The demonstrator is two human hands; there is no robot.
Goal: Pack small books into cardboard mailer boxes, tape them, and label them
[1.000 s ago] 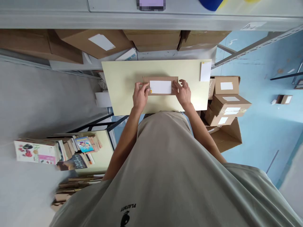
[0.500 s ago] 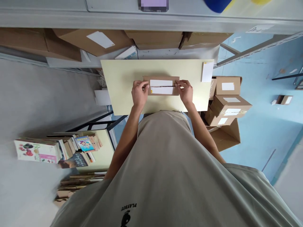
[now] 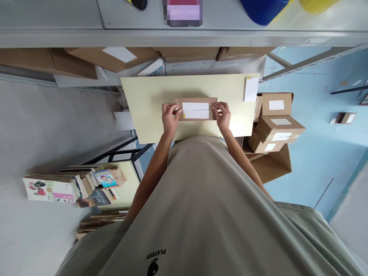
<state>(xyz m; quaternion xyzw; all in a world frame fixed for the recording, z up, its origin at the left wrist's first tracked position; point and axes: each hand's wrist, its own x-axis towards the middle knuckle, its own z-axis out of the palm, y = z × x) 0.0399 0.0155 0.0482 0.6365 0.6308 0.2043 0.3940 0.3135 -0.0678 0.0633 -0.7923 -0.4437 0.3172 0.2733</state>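
Note:
A small brown cardboard box [image 3: 198,100] lies on the pale yellow tabletop [image 3: 149,103] in front of me. Its top bears a white label [image 3: 195,114], crossed lengthwise by the thin dark seam between two flaps. At the box's left end my left hand [image 3: 170,119] is closed, thumb and fingers pinching around the end of the seam. My right hand [image 3: 222,117] pinches the opposite end in the same way, its fingertips on the flap edges. Which layers of cardboard lie between the fingertips is too small to make out.
A white card pad [image 3: 251,89] lies at the table's right. Cardboard boxes [image 3: 280,126] are stacked beyond that edge. Behind the table, a shelf [image 3: 189,68] holds larger cartons, with a phone [image 3: 184,13] above. Books [image 3: 71,184] stand at lower left.
The dark gap between the flaps across the label has narrowed to a thin line. Both hands have stayed at the box's ends, fingers slightly shifted. The whole view has tilted up a little.

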